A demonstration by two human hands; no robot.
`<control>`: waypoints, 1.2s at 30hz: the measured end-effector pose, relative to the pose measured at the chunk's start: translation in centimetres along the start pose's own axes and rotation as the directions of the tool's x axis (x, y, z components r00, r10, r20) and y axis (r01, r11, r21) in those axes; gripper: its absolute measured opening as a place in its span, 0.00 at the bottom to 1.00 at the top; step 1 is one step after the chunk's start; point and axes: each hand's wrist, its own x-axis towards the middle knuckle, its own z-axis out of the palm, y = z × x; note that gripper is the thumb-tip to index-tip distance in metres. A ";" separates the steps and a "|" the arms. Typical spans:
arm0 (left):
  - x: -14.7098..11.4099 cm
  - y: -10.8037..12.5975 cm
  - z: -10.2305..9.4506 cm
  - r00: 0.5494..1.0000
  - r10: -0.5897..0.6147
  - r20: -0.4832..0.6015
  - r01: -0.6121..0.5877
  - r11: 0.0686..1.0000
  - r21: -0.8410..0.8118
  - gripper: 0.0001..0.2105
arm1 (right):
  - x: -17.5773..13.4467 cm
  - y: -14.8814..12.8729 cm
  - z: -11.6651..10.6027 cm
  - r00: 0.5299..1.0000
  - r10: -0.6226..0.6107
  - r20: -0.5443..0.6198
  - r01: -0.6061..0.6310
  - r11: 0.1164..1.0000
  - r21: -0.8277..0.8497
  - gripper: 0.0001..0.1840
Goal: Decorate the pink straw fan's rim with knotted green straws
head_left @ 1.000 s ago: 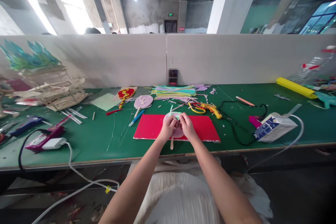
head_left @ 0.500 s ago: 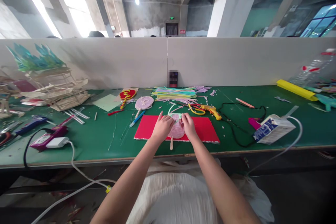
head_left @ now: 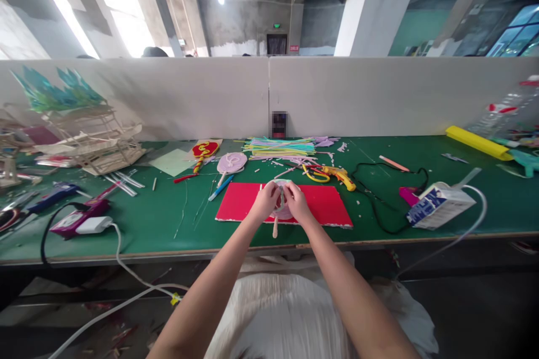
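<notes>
A round pale-pink fan shape (head_left: 283, 213) with a wooden stick handle (head_left: 275, 228) lies on a red board (head_left: 238, 202) at the bench's front. Over its upper part, my left hand (head_left: 266, 201) and my right hand (head_left: 296, 202) almost meet, fingers bent and pinched. Between the fingertips is a thin pale strip (head_left: 282, 193), like a pipe cleaner, curving up behind them. My hands cover much of the fan's upper half, so exactly where the strip touches it is hidden.
Behind the board lies a bundle of coloured pipe cleaners (head_left: 280, 148), near a yellow glue gun (head_left: 339, 175) and yellow-handled scissors (head_left: 315, 175). To the left are a blue pen (head_left: 221, 188), another pink fan (head_left: 232, 162) and a purple power strip (head_left: 80, 221). A carton (head_left: 440, 206) stands right.
Both hands have come closer together over the fan. My left index finger, stretched out before, is now bent in toward the strip.
</notes>
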 end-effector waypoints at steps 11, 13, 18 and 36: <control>-0.1 -0.9 0.5 0.998 0.038 -0.046 -0.043 0.994 -0.105 0.06 | 0.2 0.6 -0.2 0.999 0.046 -0.003 -0.045 0.996 0.072 0.17; -0.1 -0.9 0.6 0.996 0.037 -0.076 -0.044 0.994 -0.101 0.06 | 0.3 0.7 -0.3 0.997 0.076 0.006 -0.076 0.991 0.106 0.18; -0.1 -0.6 0.6 0.987 0.009 -0.158 -0.029 0.992 -0.123 0.06 | 0.2 0.5 -0.4 0.991 0.127 0.047 -0.134 0.974 0.185 0.18; 0.1 -1.8 0.5 0.984 0.022 -0.179 -0.053 0.984 -0.170 0.04 | 0.0 0.6 -0.2 0.976 0.164 0.140 -0.192 0.957 0.219 0.14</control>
